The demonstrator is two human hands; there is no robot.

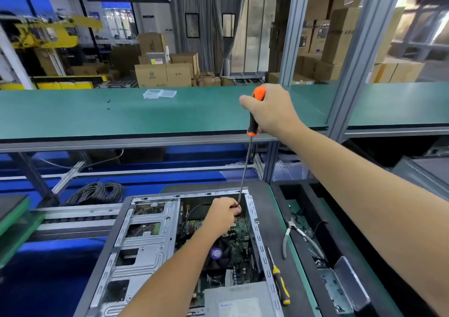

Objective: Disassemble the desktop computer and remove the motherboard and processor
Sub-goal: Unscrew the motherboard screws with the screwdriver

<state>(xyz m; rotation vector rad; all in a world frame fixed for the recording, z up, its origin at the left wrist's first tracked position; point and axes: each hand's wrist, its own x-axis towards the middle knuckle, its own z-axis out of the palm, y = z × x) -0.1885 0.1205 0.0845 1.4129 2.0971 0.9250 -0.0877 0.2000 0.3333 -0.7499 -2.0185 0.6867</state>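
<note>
Factory bench with the open case [155, 243] near centre: right hand [272, 112] grips the long screwdriver [252, 122], left hand [224, 216] pinches its shaft above the motherboard [240, 226] at the far right corner; keeping the shaft upright should stop slipping.

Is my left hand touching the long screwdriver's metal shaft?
Touching: head view shows left hand fingers pinching the orange-handled screwdriver's thin metal shaft near its tip.
</note>
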